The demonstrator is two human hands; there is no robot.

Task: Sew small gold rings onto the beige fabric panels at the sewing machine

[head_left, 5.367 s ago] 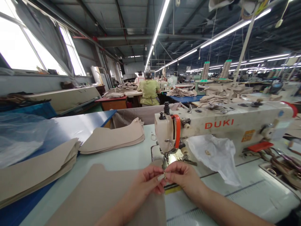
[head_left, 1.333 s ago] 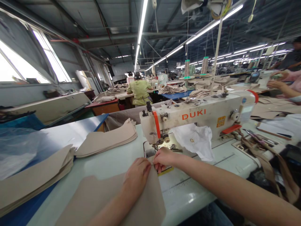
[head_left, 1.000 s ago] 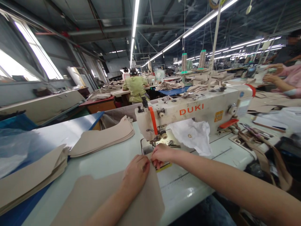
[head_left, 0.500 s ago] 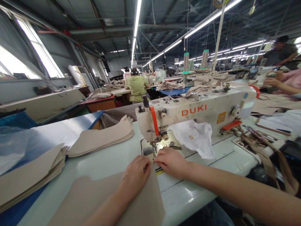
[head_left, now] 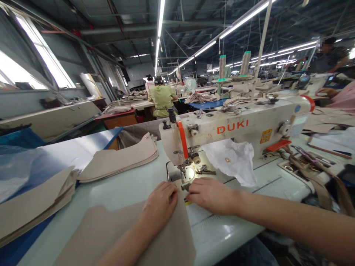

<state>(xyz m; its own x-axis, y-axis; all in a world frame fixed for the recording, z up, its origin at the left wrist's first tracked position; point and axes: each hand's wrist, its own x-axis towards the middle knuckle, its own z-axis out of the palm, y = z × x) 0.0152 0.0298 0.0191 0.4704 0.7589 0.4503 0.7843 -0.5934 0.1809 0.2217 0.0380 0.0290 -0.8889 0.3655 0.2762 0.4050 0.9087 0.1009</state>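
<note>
A beige fabric piece [head_left: 116, 236] lies flat on the pale green table in front of a white DUKI sewing machine [head_left: 235, 129]. My left hand [head_left: 161, 205] presses palm down on the piece's far corner, fingers together and curled at the tips. To its right, my right hand [head_left: 209, 194] rests flat on the table, its fingertips at the fabric's edge just in front of the needle and presser foot [head_left: 183, 173]. What is under those fingertips is hidden.
Two stacks of cut beige pieces [head_left: 119, 160] [head_left: 33, 207] lie on the left, partly on a blue table. A white plastic bag [head_left: 233, 160] sits under the machine arm. Straps and tools [head_left: 307, 166] fill a tray at right. Other workers [head_left: 162, 99] sit beyond.
Earlier both hands pinched a small piece above the fabric. Since then they lowered onto the fabric, and the right hand has flattened and slid slightly right beside the presser foot.
</note>
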